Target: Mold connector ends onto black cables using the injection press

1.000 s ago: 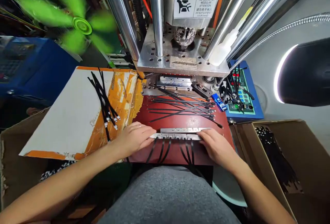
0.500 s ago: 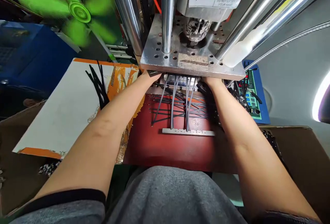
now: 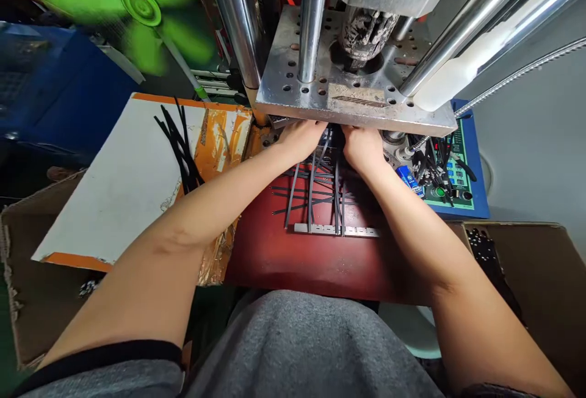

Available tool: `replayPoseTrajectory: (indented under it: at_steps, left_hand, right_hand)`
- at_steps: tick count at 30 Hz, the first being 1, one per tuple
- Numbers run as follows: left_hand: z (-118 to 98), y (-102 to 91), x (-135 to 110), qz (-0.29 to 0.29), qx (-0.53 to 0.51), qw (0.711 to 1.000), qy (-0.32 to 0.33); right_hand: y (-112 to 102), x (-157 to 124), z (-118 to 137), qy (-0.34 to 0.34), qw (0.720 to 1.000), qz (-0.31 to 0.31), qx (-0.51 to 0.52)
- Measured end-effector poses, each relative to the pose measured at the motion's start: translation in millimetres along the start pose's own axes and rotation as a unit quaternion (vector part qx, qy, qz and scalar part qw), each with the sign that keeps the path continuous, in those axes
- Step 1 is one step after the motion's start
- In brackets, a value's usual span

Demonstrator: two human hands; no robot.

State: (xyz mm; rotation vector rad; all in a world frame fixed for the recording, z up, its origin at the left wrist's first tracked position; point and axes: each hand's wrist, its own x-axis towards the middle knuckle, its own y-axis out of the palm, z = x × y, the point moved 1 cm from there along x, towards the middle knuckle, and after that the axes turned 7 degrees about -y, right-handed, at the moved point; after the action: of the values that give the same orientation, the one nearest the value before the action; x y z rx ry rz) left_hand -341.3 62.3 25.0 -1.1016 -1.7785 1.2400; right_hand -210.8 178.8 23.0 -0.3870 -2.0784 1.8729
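Note:
My left hand [image 3: 303, 138] reaches in under the front edge of a thick metal press plate [image 3: 288, 105]. Its fingers look curled, and the tips are hidden. Beside it, my right hand [image 3: 364, 146] is bent into a closed shape under the same edge; whatever it may grip is out of sight. Between the two hands run several thin dark cables [image 3: 311, 193], coming from a dark, shadowed area beneath the plate. Their near ends reach a notched pale metal strip [image 3: 315, 228] lying on the red work surface [image 3: 302, 270]. More cables lie crosswise behind the strip.
Steel columns [image 3: 314, 25] rise from the plate. At left, a white board [image 3: 105, 184] holds black strips [image 3: 178, 148]. A spinning green fan [image 3: 141, 4] stands behind. At right are a control panel [image 3: 478, 190] with black pieces and a cardboard box [image 3: 540, 276].
Both hands have moved inward from the outer sides of the press, toward each other and the cables. The camera view has shifted slightly. More of both hands now shows.

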Motion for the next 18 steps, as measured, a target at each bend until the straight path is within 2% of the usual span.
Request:
replayPoseTrajectory:
  at_steps: [4,8,12,15,18]
  left_hand:
    - [-21.2,4.5,1.0,-0.008,0.033,0.999,-0.025]
    - [-28.5,12.1,-0.7,-0.007,0.034,0.999,-0.04]
    - [-30.8,16.9,-3.6,-0.026,0.017,0.998,-0.047]
    - [-29.1,13.9,4.9,-0.007,0.002,0.999,-0.043]
    - [-23.3,0.2,1.3,0.034,-0.025,0.999,-0.032]
  right_hand:
    - [-8.2,-1.6,13.8,-0.012,0.999,-0.021,-0.036]
    - [-9.9,-5.5,19.5,0.0,0.999,0.0,-0.045]
    - [-4.6,-6.8,22.3,-0.005,0.998,-0.012,-0.063]
    - [-6.6,5.7,13.8,-0.016,0.999,0.01,-0.037]
    - [-26.2,2.4,3.6,-0.037,0.999,0.035,0.017]
